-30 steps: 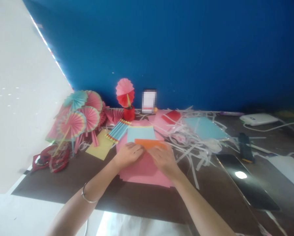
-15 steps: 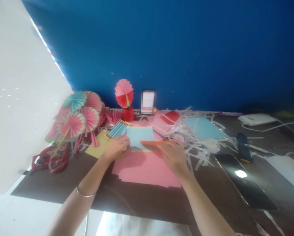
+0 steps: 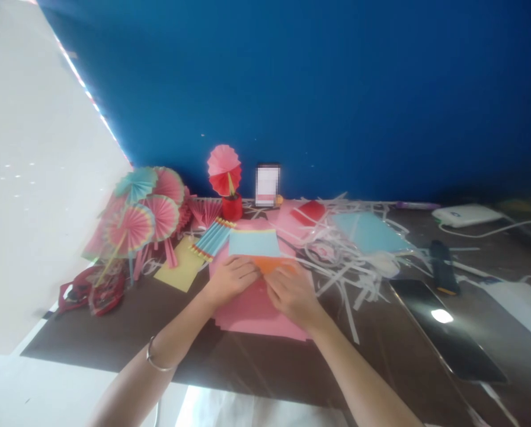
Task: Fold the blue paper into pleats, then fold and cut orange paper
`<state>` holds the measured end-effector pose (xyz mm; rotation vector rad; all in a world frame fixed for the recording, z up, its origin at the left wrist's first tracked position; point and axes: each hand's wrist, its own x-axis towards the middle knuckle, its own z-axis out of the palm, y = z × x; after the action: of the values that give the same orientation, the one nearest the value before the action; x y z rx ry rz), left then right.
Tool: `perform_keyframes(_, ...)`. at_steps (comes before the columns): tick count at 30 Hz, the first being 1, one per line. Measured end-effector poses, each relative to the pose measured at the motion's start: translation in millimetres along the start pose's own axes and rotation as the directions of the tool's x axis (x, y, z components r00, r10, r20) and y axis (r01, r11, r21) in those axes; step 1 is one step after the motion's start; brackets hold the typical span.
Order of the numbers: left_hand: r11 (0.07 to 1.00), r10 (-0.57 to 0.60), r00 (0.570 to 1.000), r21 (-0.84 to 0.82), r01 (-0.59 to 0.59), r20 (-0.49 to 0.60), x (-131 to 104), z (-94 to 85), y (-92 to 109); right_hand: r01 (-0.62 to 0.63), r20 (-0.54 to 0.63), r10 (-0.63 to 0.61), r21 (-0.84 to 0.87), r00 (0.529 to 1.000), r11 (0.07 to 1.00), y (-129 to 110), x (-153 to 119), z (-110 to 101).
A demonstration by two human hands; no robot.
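Note:
An orange strip (image 3: 269, 263) lies across the lower part of a light blue sheet with a yellow edge (image 3: 253, 242), on top of pink paper (image 3: 248, 311). My left hand (image 3: 233, 279) presses on the strip's left part, fingers together. Against its right part is my right hand (image 3: 290, 290), its fingers curled on the strip. The two hands almost meet. Just left of the blue sheet sits a pleated blue paper with yellow and red ends (image 3: 212, 238), partly over a yellow sheet (image 3: 179, 268).
Paper fans (image 3: 130, 228) crowd the left side, near a red item in clear wrap (image 3: 108, 289). One fan stands in a red pot (image 3: 232, 207). White paper strips (image 3: 354, 273) are heaped at right, with a blue sheet (image 3: 370, 231) and a phone (image 3: 447, 329).
My left hand has moved right and down onto the orange strip. My right hand has shifted left, closer to it. The strip now lies along the blue sheet's lower edge.

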<state>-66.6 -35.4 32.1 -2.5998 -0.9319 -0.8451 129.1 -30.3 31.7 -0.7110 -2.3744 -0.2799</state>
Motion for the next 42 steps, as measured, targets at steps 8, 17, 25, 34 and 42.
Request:
perform_keyframes(8,0.994,-0.103,0.990,0.013,0.105,-0.097,-13,2.7,-23,-0.073,-0.001,0.073,-0.037,0.997,0.997,8,-1,-8)
perform_keyframes(17,0.920,-0.388,0.877,-0.062,0.387,-0.282,-23,-7.0,-51,-0.280,-0.058,0.278,-0.016,0.959,0.960,35,-14,-9)
perform_keyframes(25,0.994,-0.111,0.989,0.002,0.112,-0.095,-11,1.7,-9,-0.689,0.295,0.695,0.612,0.655,0.389,12,-6,6)
perform_keyframes(34,0.779,-0.382,0.902,-0.455,0.432,0.202,-6,8.7,5,-0.664,0.471,0.754,0.746,0.459,-0.062,14,-5,20)
perform_keyframes(42,0.786,-0.356,0.863,-0.384,0.484,0.360,-12,23.0,7,-0.726,0.228,0.690,0.269,0.687,0.633,-4,-1,13)
